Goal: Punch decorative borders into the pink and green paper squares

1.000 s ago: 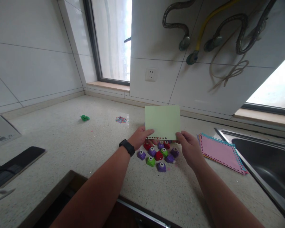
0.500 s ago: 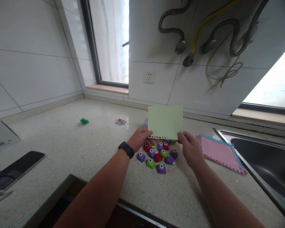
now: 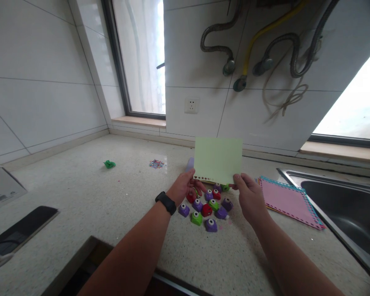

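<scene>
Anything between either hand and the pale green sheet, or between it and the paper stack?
Nothing visible separates the left hand or right hand from the pale green sheet; toward the paper stack, the right hand itself lies between.

Two hands (image 3: 249, 195), one watch (image 3: 165, 202), one sheet (image 3: 218, 158), one paper stack (image 3: 291, 203), one sink (image 3: 342, 205); at least twelve punches (image 3: 207, 210) near the bench's (image 3: 132, 197) front edge.

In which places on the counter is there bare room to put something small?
Except specks, the countertop is bare between the watch and the black slab, and between the nearest purple punch and the right forearm. Crowded: below the pale green sheet, where punches cluster, and at right, where the paper stack borders the sink.
</scene>
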Demonstrator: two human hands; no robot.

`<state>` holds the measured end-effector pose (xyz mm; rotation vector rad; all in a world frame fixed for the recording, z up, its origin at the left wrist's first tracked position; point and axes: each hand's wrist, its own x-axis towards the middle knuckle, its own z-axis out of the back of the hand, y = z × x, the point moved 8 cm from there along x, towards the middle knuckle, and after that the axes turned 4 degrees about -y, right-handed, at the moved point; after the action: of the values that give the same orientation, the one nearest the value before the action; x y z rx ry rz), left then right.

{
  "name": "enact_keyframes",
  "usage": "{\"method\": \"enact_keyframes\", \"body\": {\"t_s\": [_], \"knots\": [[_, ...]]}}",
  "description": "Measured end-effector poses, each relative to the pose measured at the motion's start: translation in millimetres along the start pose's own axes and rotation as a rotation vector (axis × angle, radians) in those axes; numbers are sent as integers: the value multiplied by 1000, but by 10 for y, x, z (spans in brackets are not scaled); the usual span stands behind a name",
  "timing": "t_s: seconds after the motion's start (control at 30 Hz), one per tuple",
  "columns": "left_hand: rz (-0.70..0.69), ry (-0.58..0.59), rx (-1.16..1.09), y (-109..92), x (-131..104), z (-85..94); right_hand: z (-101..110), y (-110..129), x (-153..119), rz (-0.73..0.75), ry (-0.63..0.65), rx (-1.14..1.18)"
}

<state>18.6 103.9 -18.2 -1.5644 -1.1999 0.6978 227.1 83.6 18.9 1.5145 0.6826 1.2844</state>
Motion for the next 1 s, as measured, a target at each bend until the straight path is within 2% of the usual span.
{"method": "enact_keyframes", "body": {"t_s": [0.1, 0.23, 0.33, 0.6, 0.83, 1.0], "knots": [[-51, 22, 105, -78, -51, -68, -21, 16, -14, -12, -1, 35], [-80, 78, 366, -115, -121, -186, -61, 51, -44, 7, 25, 43], [-98, 65, 472, -114, -138, -213, -91, 96, -73, 11, 49, 50], [-128, 35, 555, -185, -172, -229, -168, 230, -140, 72, 127, 11], [-78, -63, 426, -115, -158, -136, -257, 154, -136, 62, 208, 32], [-134, -88, 394, -159, -133, -118, -235, 47, -89, 46, 205, -54]]}}
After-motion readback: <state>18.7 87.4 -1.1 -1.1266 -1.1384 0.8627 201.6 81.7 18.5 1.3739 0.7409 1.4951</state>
